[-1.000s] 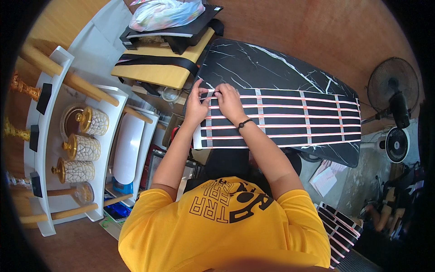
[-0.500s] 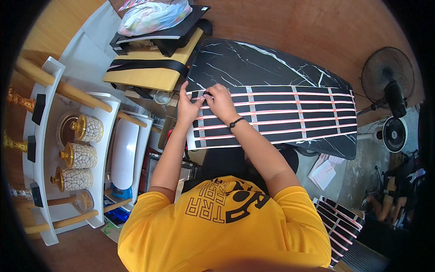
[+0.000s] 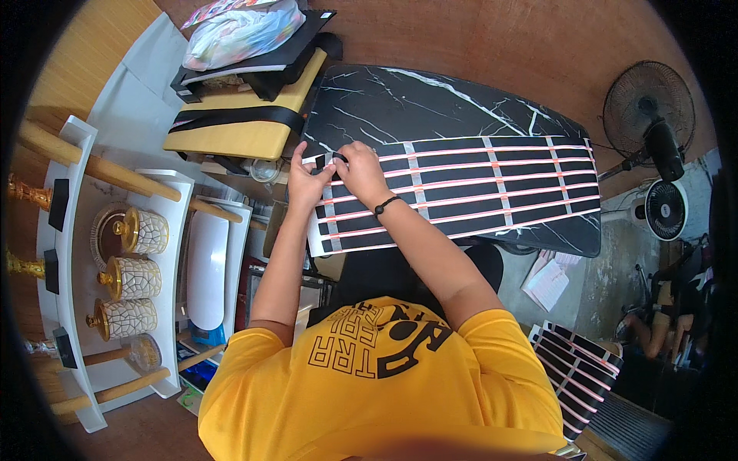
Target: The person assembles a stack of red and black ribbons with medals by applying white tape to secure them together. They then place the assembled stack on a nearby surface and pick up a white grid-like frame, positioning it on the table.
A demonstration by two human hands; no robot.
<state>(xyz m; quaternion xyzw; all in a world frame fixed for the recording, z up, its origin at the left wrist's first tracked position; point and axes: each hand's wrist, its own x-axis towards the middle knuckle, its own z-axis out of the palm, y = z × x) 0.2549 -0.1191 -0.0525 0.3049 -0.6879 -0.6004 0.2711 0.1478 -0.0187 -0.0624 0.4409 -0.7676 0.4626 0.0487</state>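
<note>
A long black panel (image 3: 453,184) lies on the table, crossed by white-and-orange lengthwise stripes and short grey strips. Both hands are at its far left corner. My right hand (image 3: 361,173), with a dark beaded bracelet (image 3: 387,205) at the wrist, pinches a small black strip (image 3: 340,158) between thumb and fingers. Close beside it, my left hand (image 3: 306,184) has its index finger stretched up and its thumb spread toward the black strip and the panel's corner. The remaining left fingers are largely hidden. A grey strip (image 3: 329,159) shows between the two hands.
The black marble-patterned table (image 3: 430,107) extends beyond the panel. A yellow padded bench (image 3: 231,138) stands at its left, near white shelves (image 3: 173,230) with lidded jars (image 3: 138,276). Two fans (image 3: 649,115) are at right. Another striped panel (image 3: 576,376) lies lower right.
The whole view has shifted slightly, so hands and panel sit a little further left. The black strip at my right fingers now stands out more, and a grey strip shows beside it.
</note>
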